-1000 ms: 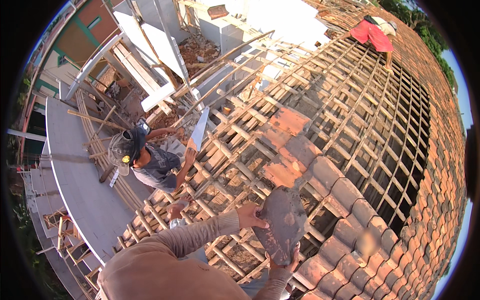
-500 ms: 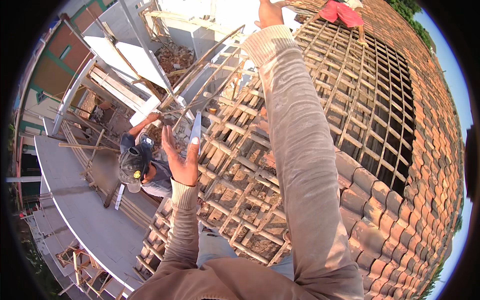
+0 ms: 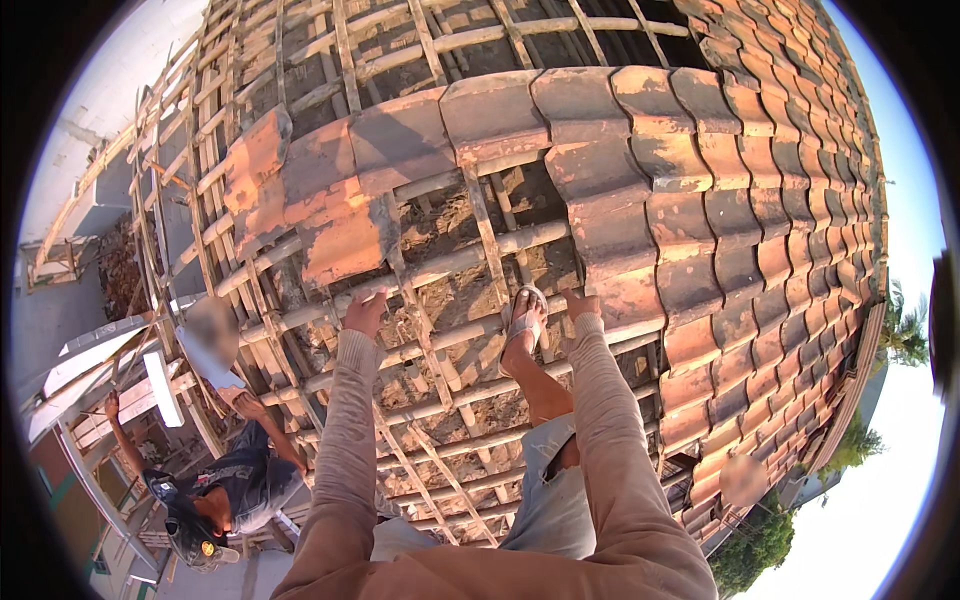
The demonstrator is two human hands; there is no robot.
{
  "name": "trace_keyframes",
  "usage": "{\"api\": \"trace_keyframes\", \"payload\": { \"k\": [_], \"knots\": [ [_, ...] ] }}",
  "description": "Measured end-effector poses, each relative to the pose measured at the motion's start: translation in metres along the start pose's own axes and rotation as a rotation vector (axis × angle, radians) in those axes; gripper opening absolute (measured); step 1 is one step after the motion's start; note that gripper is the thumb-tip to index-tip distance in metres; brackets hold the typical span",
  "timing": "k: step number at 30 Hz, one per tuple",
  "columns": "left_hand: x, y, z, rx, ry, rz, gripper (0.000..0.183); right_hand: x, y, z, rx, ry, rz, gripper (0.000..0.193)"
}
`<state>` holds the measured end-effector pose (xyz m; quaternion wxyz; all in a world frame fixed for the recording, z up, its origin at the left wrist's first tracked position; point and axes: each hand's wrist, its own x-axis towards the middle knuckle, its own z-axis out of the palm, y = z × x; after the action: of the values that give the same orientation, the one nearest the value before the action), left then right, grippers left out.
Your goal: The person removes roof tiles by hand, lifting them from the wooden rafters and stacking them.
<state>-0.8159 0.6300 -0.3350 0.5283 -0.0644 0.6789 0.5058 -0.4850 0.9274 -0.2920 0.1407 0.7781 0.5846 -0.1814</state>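
My left hand (image 3: 365, 312) is over a wooden batten (image 3: 432, 272) of the bared roof frame, just below a clay roof tile (image 3: 345, 225) with flaking orange paint. Its fingers look partly spread, with nothing seen in them. My right hand (image 3: 582, 304) is at the left edge of the laid clay tiles (image 3: 615, 255); its fingers are small and partly hidden, so their grip is unclear. Between my hands my sandalled foot (image 3: 525, 318) rests on the battens. A row of tiles (image 3: 495, 115) lies across the frame beyond both hands.
At lower left a co-worker in a dark cap (image 3: 195, 530) has both arms raised, one hand by a pale flat piece (image 3: 207, 360). Open gaps lie between the battens, with rubble beneath. More tiles (image 3: 725, 215) cover the right slope; trees (image 3: 755, 535) stand past its edge.
My view has swung right toward the tiled slope. Both hands, earlier raised and stretched forward, are now low by the battens and tiles. The co-worker appears farther to the lower left.
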Motion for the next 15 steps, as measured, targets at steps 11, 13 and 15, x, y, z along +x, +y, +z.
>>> {"api": "trace_keyframes", "payload": {
  "k": [11, 13, 15],
  "knots": [
    [0.195, -0.048, -0.003, -1.045, 0.372, -0.184, 0.053, 0.137, 0.016, 0.047, 0.394, -0.021, 0.183, 0.082],
    [0.196, -0.055, 0.006, -1.122, 0.443, -0.110, 0.048, 0.134, 0.009, 0.048, 0.441, 0.001, 0.169, 0.081],
    [0.191, -0.032, 0.021, -1.178, 0.416, -0.060, 0.040, 0.127, 0.003, 0.035, 0.518, 0.046, 0.149, 0.080]
  ]
}}
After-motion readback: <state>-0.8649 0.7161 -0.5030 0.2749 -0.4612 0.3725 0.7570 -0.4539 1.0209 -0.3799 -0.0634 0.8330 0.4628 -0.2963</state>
